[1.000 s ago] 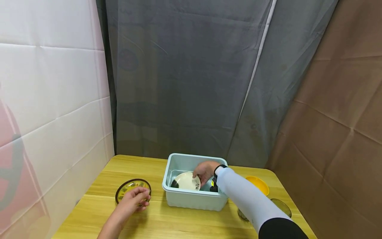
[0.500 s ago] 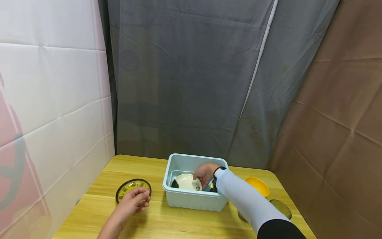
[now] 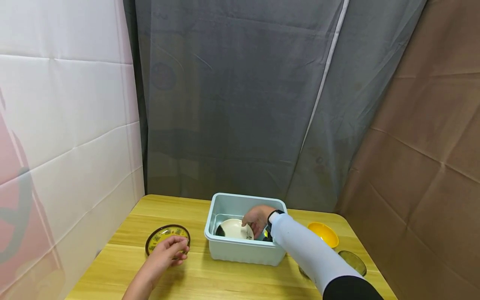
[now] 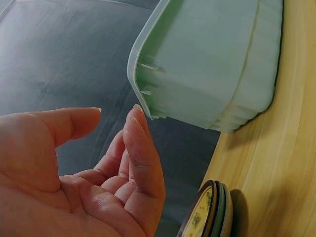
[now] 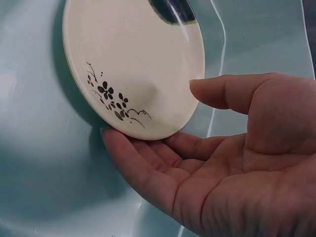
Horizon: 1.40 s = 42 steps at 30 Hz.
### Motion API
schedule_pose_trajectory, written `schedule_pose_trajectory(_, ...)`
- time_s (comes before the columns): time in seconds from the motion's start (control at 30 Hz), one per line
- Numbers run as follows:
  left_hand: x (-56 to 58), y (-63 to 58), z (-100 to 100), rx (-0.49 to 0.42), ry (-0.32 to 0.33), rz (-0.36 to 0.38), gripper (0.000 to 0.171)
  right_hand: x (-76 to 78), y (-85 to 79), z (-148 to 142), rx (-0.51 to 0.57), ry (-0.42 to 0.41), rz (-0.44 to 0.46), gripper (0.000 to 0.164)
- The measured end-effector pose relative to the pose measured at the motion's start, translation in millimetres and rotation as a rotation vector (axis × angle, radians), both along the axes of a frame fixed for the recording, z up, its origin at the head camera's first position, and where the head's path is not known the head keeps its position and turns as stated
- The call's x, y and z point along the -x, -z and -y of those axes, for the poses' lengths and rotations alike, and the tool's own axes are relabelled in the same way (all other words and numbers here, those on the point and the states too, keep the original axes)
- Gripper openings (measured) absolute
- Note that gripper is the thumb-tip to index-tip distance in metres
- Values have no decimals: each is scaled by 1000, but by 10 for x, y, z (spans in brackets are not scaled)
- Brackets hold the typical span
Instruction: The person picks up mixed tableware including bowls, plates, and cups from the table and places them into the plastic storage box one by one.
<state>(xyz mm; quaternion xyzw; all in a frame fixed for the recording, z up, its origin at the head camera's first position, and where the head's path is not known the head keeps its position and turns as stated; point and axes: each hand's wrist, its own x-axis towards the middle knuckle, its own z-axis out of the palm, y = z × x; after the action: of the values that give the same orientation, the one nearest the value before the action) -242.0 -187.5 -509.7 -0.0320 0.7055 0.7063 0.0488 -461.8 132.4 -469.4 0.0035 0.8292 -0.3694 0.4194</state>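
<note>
Inside a pale blue plastic box (image 3: 243,253) lies a small cream plate (image 3: 231,228) with a dark floral sprig and a dark green patch at its edge. My right hand (image 3: 256,218) reaches into the box and holds the plate by its rim. In the right wrist view, the thumb (image 5: 217,91) lies at the top of the rim and the fingers (image 5: 143,165) are beneath it. My left hand (image 3: 170,250) hovers loosely curled, holding nothing, near a yellow patterned plate (image 3: 159,236) with a dark brown rim. The left wrist view shows that plate (image 4: 201,215) stacked on others.
An orange-yellow bowl (image 3: 325,235) stands right of the box, behind my right forearm. Nearer the right edge is a smoky glass dish (image 3: 353,262); another glass piece (image 3: 303,271) is partly hidden by the sleeve. Cloth walls (image 3: 225,104) enclose the wooden table (image 3: 217,281).
The cream plate has settled slightly lower and flatter in the box, my right hand staying at its rim. My left hand has not moved.
</note>
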Motion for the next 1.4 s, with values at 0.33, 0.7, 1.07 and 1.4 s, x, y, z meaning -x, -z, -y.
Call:
schedule_pose_trajectory(0.33,4,-12,-55,-8,-14,-4,29,-65,-137,-65,-29,-5,-39,49)
schedule_pose_trajectory(0.7,48,-60,-99,-7,11,7,28,-83,-384,-204,-56,-37,-145,60)
schedule_pose_trajectory(1.07,101,-90,-165,21,13,14,31,-276,-833,-346,-25,-165,-315,56)
schedule_pose_trajectory(1.4,54,-149,-191,22,79,-34,33,-739,-1130,-649,143,-118,-475,42)
